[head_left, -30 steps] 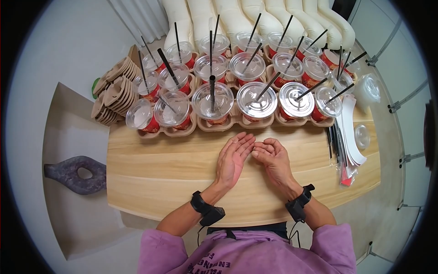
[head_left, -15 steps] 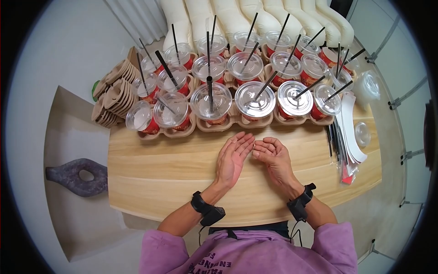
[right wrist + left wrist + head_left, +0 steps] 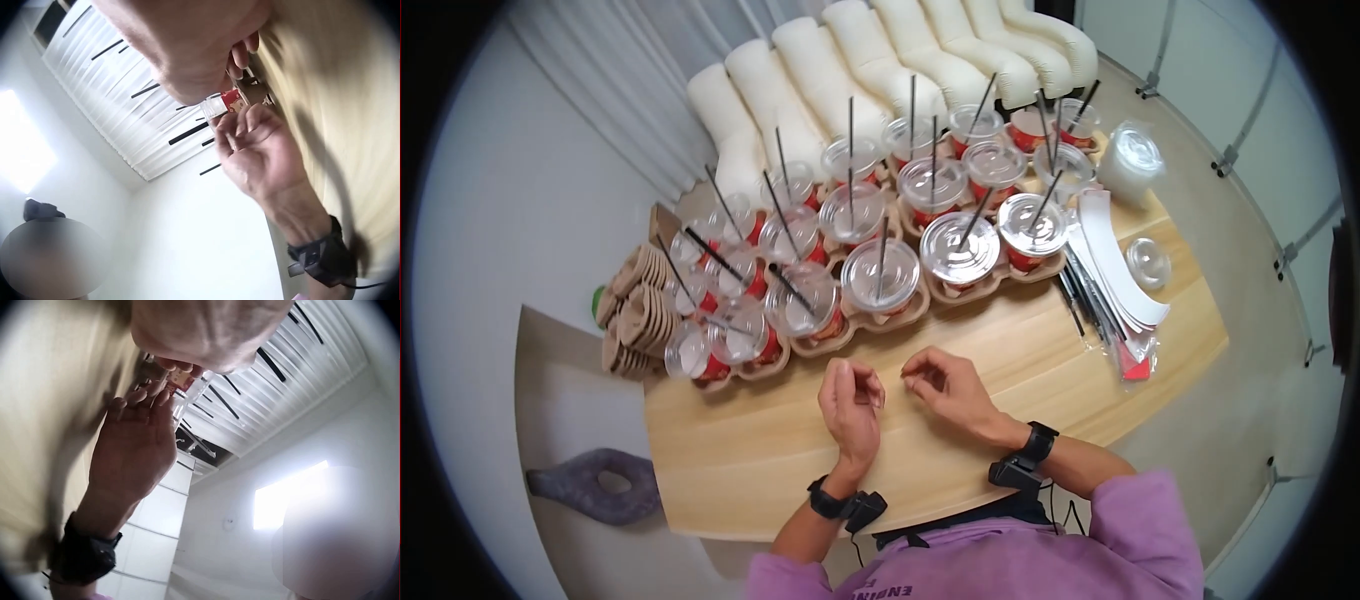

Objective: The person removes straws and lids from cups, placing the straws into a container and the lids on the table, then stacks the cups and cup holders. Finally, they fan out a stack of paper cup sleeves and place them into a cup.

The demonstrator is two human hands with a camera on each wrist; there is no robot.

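Observation:
My left hand (image 3: 852, 415) hovers close over the table's near part, fingers loosely curled, holding nothing. Across a small gap my right hand (image 3: 953, 393) faces it with its fingers bent loosely and nothing in them. Just beyond both hands stand rows of red paper cups with clear plastic lids (image 3: 880, 270), seated in brown pulp cup carriers (image 3: 885, 322). Black straws (image 3: 884, 250) stick up from most of the lids. Each wrist view shows the opposite hand, palm side visible, with a red cup (image 3: 231, 100) behind the fingers.
Stacked empty cup carriers (image 3: 645, 310) sit at the left end of the wooden table (image 3: 760, 480). On the right lie white curved paper strips (image 3: 1115, 260), black straws in wrappers (image 3: 1085, 295), a loose clear lid (image 3: 1148, 262) and a stack of lids (image 3: 1133, 160). A cream padded seat (image 3: 900, 60) stands behind.
The head view has turned, so the table and cups appear tilted and lower. My hands have drawn slightly apart, and their fingers have curled in from a flatter, palms-up pose.

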